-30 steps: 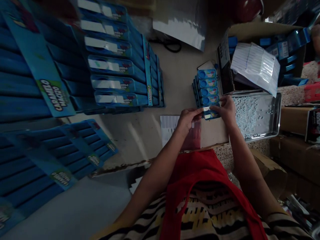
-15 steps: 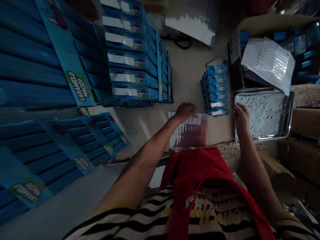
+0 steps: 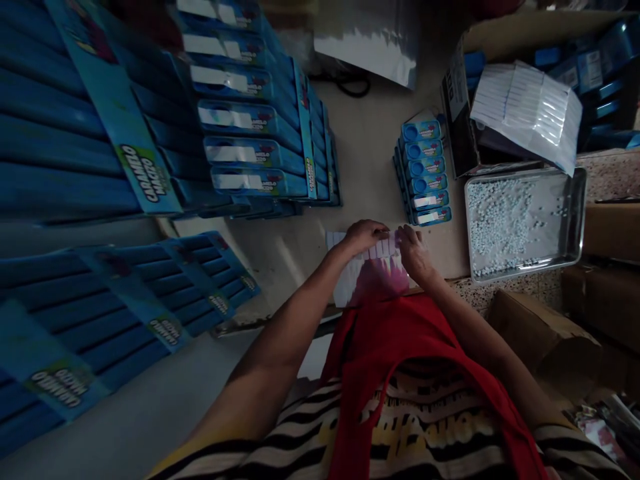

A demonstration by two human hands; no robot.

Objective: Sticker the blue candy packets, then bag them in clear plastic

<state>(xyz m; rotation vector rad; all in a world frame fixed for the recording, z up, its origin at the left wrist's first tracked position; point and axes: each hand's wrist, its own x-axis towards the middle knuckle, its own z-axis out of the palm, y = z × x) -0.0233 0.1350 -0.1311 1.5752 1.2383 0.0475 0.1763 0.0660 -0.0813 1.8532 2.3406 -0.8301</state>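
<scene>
A glossy, see-through sheet with rows of white strips (image 3: 347, 283) lies at the table's near edge, reflecting the red apron. My left hand (image 3: 364, 237) is closed over its far edge, thumb and fingers pinched. Close beside it, my right hand (image 3: 415, 253) has its fingertips pinched together at the sheet's far right corner; whatever is between them is too small to make out. Just beyond the right hand stands a short stack of blue boxes (image 3: 425, 167) with round ends. White strips cover the ends of the two nearest boxes, while the others show blue circles.
At right sits a metal tray (image 3: 560, 250) of small pale beads. Behind it, a cardboard box (image 3: 457, 120) holds blue packs, with a glossy strip sheet (image 3: 530, 110) on top. Tall stacks of blue boxes (image 3: 245, 143) fill the left. Dark scissor handles (image 3: 355, 87) lie farther back.
My right hand has moved left from the metal tray's edge to the glossy sheet, beside my left hand. My left hand stays at the sheet's far edge. The view has shifted slightly.
</scene>
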